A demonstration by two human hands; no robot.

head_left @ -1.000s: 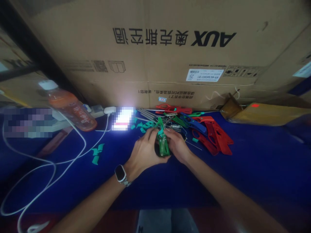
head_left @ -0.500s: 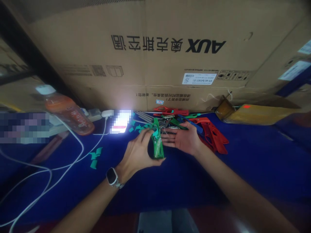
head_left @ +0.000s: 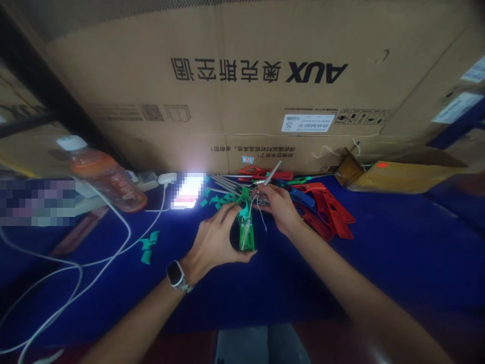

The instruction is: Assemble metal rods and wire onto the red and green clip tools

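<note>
My left hand (head_left: pixel 215 237) is closed round a green plastic handle piece (head_left: pixel 246 230), holding it upright over the blue table (head_left: pixel 379 253). A watch sits on that wrist. My right hand (head_left: pixel 278 207) is just right of it, fingers pinched on a thin silver metal blade (head_left: pixel 272 174) that sticks up and away, with a thin wire hanging below. Behind both hands lies a pile of red, blue and green handle pieces (head_left: pixel 326 207) and silver blades (head_left: pixel 225 181).
A large AUX cardboard box (head_left: pixel 246 76) walls off the back. An orange drink bottle (head_left: pixel 102 174) lies at the left beside a lit phone (head_left: pixel 187 189), a power strip and white cables (head_left: pixel 94 253). Small teal bits (head_left: pixel 147 245) lie on the cloth. A brown packet (head_left: pixel 397 177) sits at the right.
My right hand let go of the green piece, opened over the pile, then pinched a silver blade and lifted it. My left hand kept the green piece.
</note>
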